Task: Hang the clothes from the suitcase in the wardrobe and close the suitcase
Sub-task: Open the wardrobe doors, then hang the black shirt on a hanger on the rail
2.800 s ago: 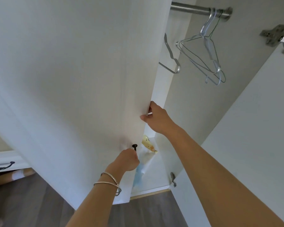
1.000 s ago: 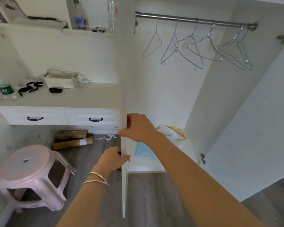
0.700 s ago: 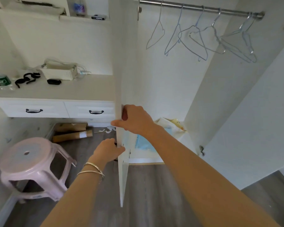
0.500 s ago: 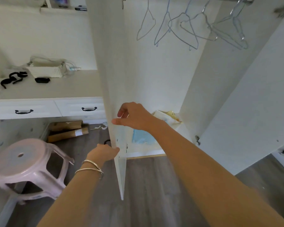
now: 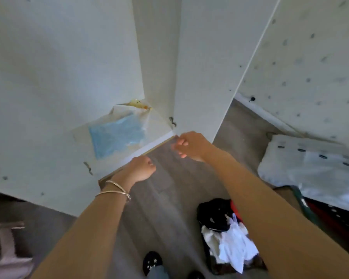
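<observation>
Now that you have let go of the white panelled wardrobe door (image 5: 54, 81), both your left hand (image 5: 138, 170) and right hand (image 5: 191, 147) hang loosely curled and empty, clear to reach the black and white clothes (image 5: 226, 234) in the open suitcase (image 5: 302, 204) at your feet.

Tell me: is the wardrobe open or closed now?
Open: both wardrobe doors stand swung out, and the blue cloth on its floor shows.

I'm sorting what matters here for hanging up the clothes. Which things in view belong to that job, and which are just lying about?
Belong to the job:
- open suitcase on the floor
- black garment and white garment in it
- wardrobe, both doors open
- left hand and right hand, both holding nothing

Just lying about:
- blue cloth on the wardrobe floor
- pink stool
- white bedding
</observation>
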